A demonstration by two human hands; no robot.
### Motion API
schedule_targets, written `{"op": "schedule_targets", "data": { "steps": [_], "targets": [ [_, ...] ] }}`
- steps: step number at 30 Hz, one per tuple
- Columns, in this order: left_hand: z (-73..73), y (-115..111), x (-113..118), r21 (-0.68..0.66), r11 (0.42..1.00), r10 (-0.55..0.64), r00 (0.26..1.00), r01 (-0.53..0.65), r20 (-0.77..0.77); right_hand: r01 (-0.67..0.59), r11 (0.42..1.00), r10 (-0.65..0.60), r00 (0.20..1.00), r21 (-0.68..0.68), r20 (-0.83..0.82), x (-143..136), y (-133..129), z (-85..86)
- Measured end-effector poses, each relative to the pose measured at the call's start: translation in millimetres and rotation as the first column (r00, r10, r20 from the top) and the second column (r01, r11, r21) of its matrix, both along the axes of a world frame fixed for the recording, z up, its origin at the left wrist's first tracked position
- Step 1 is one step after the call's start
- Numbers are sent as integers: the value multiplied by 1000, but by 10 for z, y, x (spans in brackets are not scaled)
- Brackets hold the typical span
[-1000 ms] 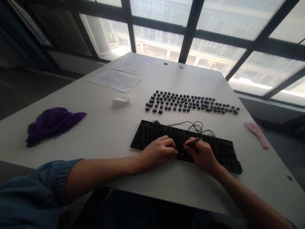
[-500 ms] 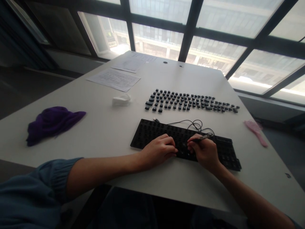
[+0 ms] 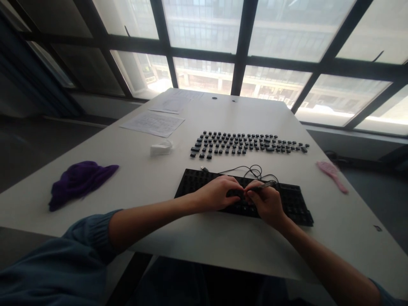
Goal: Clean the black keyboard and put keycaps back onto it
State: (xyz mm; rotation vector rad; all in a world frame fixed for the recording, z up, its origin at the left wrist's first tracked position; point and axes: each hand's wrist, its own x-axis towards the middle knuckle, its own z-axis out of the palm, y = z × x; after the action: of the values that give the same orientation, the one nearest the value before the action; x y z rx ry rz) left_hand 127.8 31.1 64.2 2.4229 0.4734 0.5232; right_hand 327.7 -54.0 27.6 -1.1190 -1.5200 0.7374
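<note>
Both of my hands are above a black keyboard [image 3: 295,204] whose keycaps are off across most of the board. My right hand [image 3: 267,204] is closed around a dark pen-like tool [image 3: 267,185], its back end pointing right and its tip hidden by the fingers. My left hand [image 3: 218,193] is bent over the keyboard's middle, fingers curled in a pinch, index fingertip meeting the right fingertips. Whatever is between them is too small to make out. Behind the keyboard lies its coiled cable [image 3: 253,170] with a USB plug [image 3: 204,169].
Loose black keycaps [image 3: 234,144] are laid out in rows beyond the keyboard. A white tissue packet [image 3: 161,148] and printed sheets [image 3: 153,123] lie left of them. A purple cloth [image 3: 81,182] is at far left, a pink hairbrush [image 3: 333,175] near the table's right edge.
My left hand has moved up and right, so its fingertips now meet those of my right hand. The right hand still holds the tool. The camera view has tilted upward.
</note>
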Motion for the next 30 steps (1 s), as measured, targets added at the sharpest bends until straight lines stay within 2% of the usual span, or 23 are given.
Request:
{"op": "schedule_targets", "data": {
  "steps": [6, 17, 23, 27, 30],
  "targets": [
    [14, -23, 101, 8, 1000, -13, 999, 13, 42, -15, 998, 16, 1000, 63, -11, 21, 22, 23],
    [-131, -4, 63, -3, 999, -31, 997, 31, 72, -61, 990, 54, 997, 127, 58, 49, 30, 4],
    [-184, 5, 105, -100, 995, 37, 991, -24, 126, -7, 989, -3, 998, 150, 68, 11, 37, 4],
    [-193, -20, 123, -91, 990, 118, 984, -106, 134, -23, 988, 15, 998, 152, 54, 21, 31, 8],
    [-185, -49, 124, -89, 988, 135, 980, -123, 149, -37, 988, 30, 998, 151, 47, 37, 21, 13]
  ]
}}
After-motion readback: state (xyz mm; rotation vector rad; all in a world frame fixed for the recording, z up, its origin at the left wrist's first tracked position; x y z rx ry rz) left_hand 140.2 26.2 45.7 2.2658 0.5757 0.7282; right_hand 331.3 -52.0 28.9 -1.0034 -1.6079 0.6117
